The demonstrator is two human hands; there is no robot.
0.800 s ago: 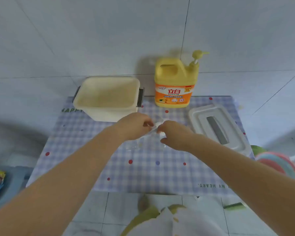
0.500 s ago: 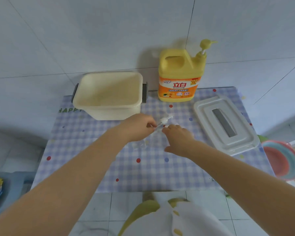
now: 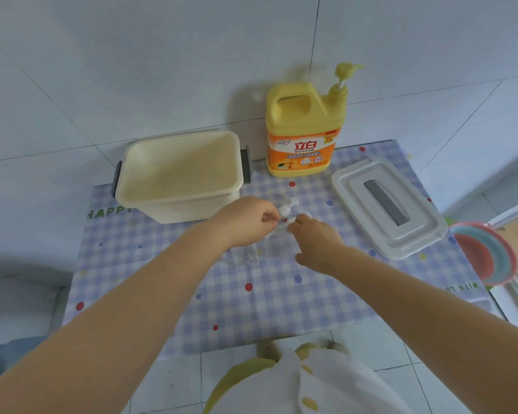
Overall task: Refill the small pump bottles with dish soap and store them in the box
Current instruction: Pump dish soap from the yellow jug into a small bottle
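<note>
— Both hands met over the middle of the table [image 3: 281, 309]. What did each one have?

— The left hand [image 3: 245, 221] had its fingers curled, pinching the white pump head [image 3: 284, 210] of a small clear bottle [image 3: 277, 234]. The right hand [image 3: 317, 239] lay on the bottle's body with fingers bent round it, though the clear plastic was hard to make out.

— Anything different from a moment before?

— Yes. A little under a second earlier the right hand was bunched tight against the pump. By this moment it had dropped lower, and the pump stood out between the two hands, looking lifted away from the neck. I judged the top was being unscrewed or drawn out.

— So no refilling yet?

— None that I could see. The yellow dish soap jug [image 3: 304, 135] stood untouched at the back, its pump up. The cream box [image 3: 180, 174] sat open just left of it, nothing visible inside, and its grey lid [image 3: 386, 204] lay flat to the right. A second clear bottle [image 3: 248, 253] seemed to lie under the left wrist.
</note>
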